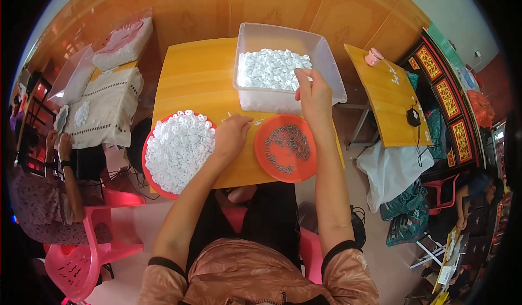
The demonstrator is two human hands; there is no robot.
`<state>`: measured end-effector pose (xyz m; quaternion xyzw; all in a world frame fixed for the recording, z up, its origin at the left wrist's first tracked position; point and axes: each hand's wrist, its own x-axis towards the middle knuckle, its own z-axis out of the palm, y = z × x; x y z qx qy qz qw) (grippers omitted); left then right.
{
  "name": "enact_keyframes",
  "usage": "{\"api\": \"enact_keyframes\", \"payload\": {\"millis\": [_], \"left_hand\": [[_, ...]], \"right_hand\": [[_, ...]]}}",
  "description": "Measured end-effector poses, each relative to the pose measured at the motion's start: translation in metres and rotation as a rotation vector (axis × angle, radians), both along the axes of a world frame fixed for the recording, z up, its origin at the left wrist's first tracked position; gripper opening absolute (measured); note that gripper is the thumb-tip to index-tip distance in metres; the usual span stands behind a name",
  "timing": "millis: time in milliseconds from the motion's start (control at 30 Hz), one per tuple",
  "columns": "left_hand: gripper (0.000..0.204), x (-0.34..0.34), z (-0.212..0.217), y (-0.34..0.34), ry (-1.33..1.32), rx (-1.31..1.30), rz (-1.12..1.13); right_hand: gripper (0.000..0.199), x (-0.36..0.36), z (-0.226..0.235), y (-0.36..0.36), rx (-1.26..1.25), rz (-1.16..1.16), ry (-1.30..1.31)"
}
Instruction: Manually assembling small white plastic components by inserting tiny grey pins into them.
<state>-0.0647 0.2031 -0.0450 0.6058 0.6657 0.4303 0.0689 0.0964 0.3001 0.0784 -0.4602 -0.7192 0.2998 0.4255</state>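
Note:
My left hand (232, 135) is over the yellow table (196, 68), between two red plates, its fingers drawn together. Whether anything small is in them I cannot make out. A heaped plate of small white plastic pieces with holes (179, 150) lies beside it. My right hand (315, 97) is raised over the near right part of a clear plastic bin (321, 54). Its thumb and fingers are pinched, and what they hold is too small to make out. Similar white pieces (274, 68) lie inside the bin. Beneath my right forearm, a red plate (266, 166) holds thin grey metal pins (291, 142).
A few loose white bits (258, 122) lie between the plates. To the right stands another yellow table (389, 106) with a pink cup (373, 57). Another person (46, 199) sits at a cloth-covered table (109, 106) on the left, near a pink chair (98, 234). A further person (473, 196) is at far right.

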Motion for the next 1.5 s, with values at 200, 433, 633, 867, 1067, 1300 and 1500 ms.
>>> {"api": "enact_keyframes", "payload": {"millis": [200,433,633,867,1067,1300,1500], "left_hand": [[0.012,0.004,-0.010,0.041,0.256,-0.261,-0.093],[0.010,0.000,-0.014,0.047,0.273,-0.251,-0.141],[0.010,0.003,0.016,0.025,-0.014,-0.180,-0.117],[0.015,0.016,0.039,-0.049,-0.664,-0.263,-0.136],[0.019,0.016,0.039,-0.094,-1.441,-0.310,-0.057],[0.021,0.019,0.027,-0.112,-1.440,-0.316,-0.060],[0.018,0.029,0.011,-0.110,-1.225,-0.326,-0.030]], "right_hand": [[0.025,0.037,-0.036,-0.014,0.021,-0.013,-0.029],[0.011,0.089,-0.097,-0.042,-0.087,0.141,-0.217],[0.010,0.090,-0.102,-0.060,-0.005,0.254,-0.387],[0.011,0.079,-0.112,-0.056,0.148,0.326,-0.623],[0.013,0.071,-0.121,-0.060,0.142,0.302,-0.709],[0.009,0.070,-0.121,-0.061,0.053,0.333,-0.375],[0.014,0.069,-0.117,-0.059,-0.401,0.346,-0.162]]}}
